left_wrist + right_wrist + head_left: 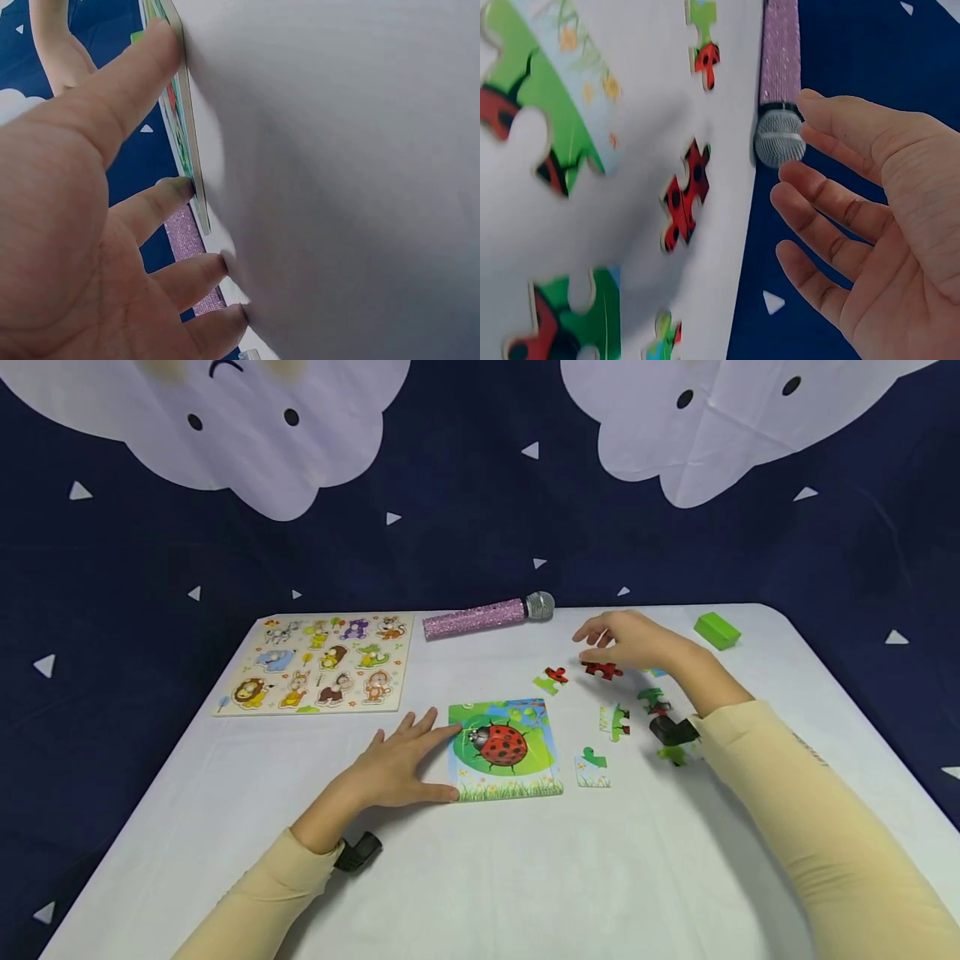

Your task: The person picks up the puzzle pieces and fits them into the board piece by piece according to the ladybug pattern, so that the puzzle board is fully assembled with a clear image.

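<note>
A square ladybug puzzle board lies flat on the white table, its picture facing up. My left hand is spread at the board's left side, with thumb and index finger touching its edge; the left wrist view shows these fingertips against the board's rim. Over the right half of the table hovers my right hand, fingers loosely bent and nothing between them. Just below it lies a red spotted puzzle piece, seen apart from the fingers in the right wrist view. Nearby is a green-and-red piece.
More loose pieces lie right of the board, including a grassy corner piece and a green-edged piece; some are partly hidden by the right wrist camera. A pink glitter microphone, an animal peg puzzle and a green block lie farther back.
</note>
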